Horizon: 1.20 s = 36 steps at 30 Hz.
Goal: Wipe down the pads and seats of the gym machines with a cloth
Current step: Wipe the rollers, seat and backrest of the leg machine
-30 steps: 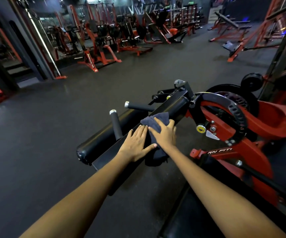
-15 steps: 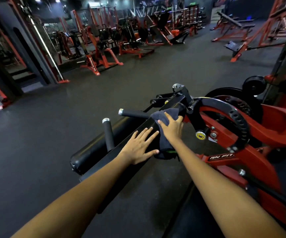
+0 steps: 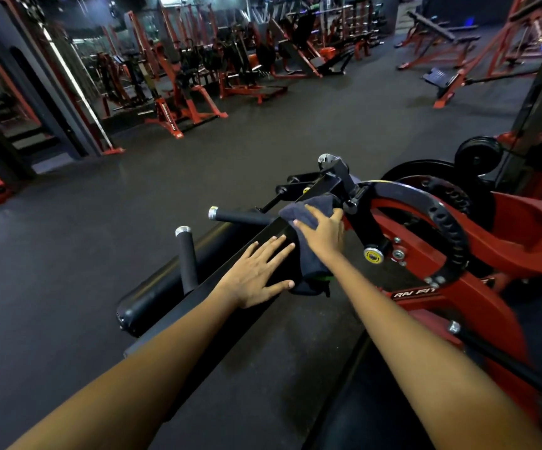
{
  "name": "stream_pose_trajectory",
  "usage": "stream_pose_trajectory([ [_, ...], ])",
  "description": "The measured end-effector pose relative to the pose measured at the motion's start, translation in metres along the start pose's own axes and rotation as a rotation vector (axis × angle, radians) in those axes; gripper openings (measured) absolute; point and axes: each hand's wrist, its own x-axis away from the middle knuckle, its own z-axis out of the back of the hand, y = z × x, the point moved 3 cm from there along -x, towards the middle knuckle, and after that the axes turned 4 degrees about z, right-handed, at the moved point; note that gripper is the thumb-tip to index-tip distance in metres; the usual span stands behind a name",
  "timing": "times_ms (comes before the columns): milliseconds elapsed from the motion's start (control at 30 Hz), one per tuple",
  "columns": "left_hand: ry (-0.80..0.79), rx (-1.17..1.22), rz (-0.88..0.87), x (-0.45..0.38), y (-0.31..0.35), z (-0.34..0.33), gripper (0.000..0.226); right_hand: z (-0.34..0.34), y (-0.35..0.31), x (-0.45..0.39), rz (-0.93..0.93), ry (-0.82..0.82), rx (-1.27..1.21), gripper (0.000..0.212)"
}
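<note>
A dark grey cloth (image 3: pixel 308 207) lies draped over the far end of a long black pad (image 3: pixel 198 306) on a red and black gym machine. My right hand (image 3: pixel 323 233) presses flat on the cloth, fingers spread and pointing away from me. My left hand (image 3: pixel 256 271) rests flat on the bare pad just beside the cloth, fingers straight. A black roller pad (image 3: pixel 152 295) runs along the pad's left side.
Two black handle grips (image 3: pixel 186 259) with chrome caps stick up left of the pad. The machine's red frame (image 3: pixel 477 297) and black perforated arc (image 3: pixel 448 222) stand at right. A black seat (image 3: pixel 360 410) lies near me. Rows of red machines (image 3: pixel 198 89) stand across the dark floor.
My right hand has slid the cloth farther along the pad, away from me toward the machine's pivot. My left hand has stayed flat on the pad.
</note>
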Motion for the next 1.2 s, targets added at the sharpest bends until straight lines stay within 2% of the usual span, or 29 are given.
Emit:
stream_pose_trajectory([
  [133,0.068,-0.039,0.02,0.003,0.001,0.001,0.083,0.014,0.015,-0.04,-0.14,0.04,-0.019,0.052],
  [233,0.109,-0.069,0.068,0.003,0.002,0.004,0.082,0.01,0.012,-0.037,-0.18,0.079,-0.047,0.05],
  [367,0.184,-0.077,0.124,0.007,0.006,0.009,0.082,-0.002,-0.006,0.015,-0.089,0.082,-0.09,0.049],
  [433,0.22,-0.05,0.215,0.012,0.009,0.01,0.082,-0.003,-0.012,0.047,-0.002,0.044,-0.101,0.048],
  [533,0.166,0.029,0.32,0.022,0.009,0.006,0.08,0.001,-0.018,0.05,0.024,-0.026,-0.098,0.049],
  [633,0.059,0.016,0.237,0.052,0.008,-0.002,0.085,0.003,-0.03,0.057,-0.057,-0.039,-0.084,0.05],
  [733,0.046,0.039,0.148,0.104,-0.008,-0.001,0.09,-0.011,-0.049,0.099,0.064,-0.064,-0.061,0.048],
  [800,0.033,0.092,0.161,0.141,-0.021,0.001,0.091,-0.018,-0.053,0.119,0.155,-0.081,-0.1,0.047],
  [900,-0.022,0.104,0.236,0.185,-0.026,0.005,0.092,-0.021,-0.05,0.117,0.059,-0.028,-0.174,0.049],
  [1000,0.066,0.089,0.243,0.208,-0.024,0.008,0.086,-0.031,-0.061,0.144,-0.059,0.086,-0.285,0.052],
  [1133,0.198,0.099,0.307,0.216,-0.022,0.007,0.086,-0.048,-0.086,0.206,0.089,0.112,-0.328,0.052],
  [1200,0.247,0.103,0.321,0.215,-0.018,0.008,0.091,-0.052,-0.089,0.212,0.069,0.147,-0.365,0.052],
])
